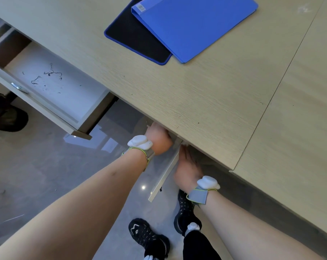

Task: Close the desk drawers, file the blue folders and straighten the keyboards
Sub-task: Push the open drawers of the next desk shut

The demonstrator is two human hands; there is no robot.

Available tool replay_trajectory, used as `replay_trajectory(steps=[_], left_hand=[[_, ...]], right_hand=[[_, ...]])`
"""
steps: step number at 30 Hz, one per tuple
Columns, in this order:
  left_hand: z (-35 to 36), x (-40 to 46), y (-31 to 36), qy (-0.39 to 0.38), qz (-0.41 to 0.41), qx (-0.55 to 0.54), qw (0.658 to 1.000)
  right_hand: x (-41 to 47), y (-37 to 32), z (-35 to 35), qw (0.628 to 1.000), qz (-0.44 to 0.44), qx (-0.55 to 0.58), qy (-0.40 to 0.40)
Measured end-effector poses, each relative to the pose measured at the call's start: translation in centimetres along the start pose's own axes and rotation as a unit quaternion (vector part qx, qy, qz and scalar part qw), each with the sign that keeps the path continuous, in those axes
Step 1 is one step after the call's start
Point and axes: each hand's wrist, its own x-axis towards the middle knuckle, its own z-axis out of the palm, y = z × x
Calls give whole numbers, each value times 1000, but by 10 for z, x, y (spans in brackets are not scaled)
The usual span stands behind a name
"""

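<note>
Under the wooden desk (206, 94) a white drawer front (165, 175) slants out from the desk's near edge. My left hand (158, 138) is at the upper end of this front, its fingers hidden beneath the desk. My right hand (188, 168) lies against the front's right side, fingers reaching under the desktop and partly hidden. Further left a second drawer (52, 85) stands pulled far out, white inside with dark scraps. A blue folder (194, 25) lies on the desk at the top, overlapping a black mouse pad (132, 36) with blue trim.
My two black shoes (149, 237) stand on the glossy grey floor below the hands. A dark shoe of another person (7, 113) is at the left edge. A seam (279, 85) splits the desktop on the right.
</note>
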Motion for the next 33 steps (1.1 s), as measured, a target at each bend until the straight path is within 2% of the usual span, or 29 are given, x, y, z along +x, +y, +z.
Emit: replay_trajectory(steps=[2, 4, 8, 11, 13, 18, 22, 26, 30, 33], left_hand=[[-4, -16, -11, 14, 34, -14, 999], [-3, -36, -29, -33, 33, -33, 998], [16, -68, -72, -145, -34, -17, 989], [33, -84, -89, -204, -105, -121, 966], [43, -94, -97, -217, -119, -151, 957], [43, -108, -112, -157, -96, -72, 980], [34, -107, -131, -118, -93, -52, 987], [41, -111, -145, -103, -15, 26, 994], [42, -114, -155, -102, -12, 39, 994], [36, -110, -158, -136, -29, 48, 989]], right_hand=[[-3, -4, 0, 999, 12, 24, -19], [-10, -9, 4, 998, 23, 49, -20], [-24, -17, 19, 996, 24, 80, -36], [-30, -21, 25, 995, 30, 75, -51], [-28, -26, 24, 998, 22, 44, -44], [-10, -44, 12, 998, -10, -18, -65], [6, -61, 8, 996, -18, -40, -74], [18, -67, 4, 994, -23, -56, -87], [27, -73, -1, 993, -39, -73, -83], [31, -76, -3, 992, -55, -90, -73]])
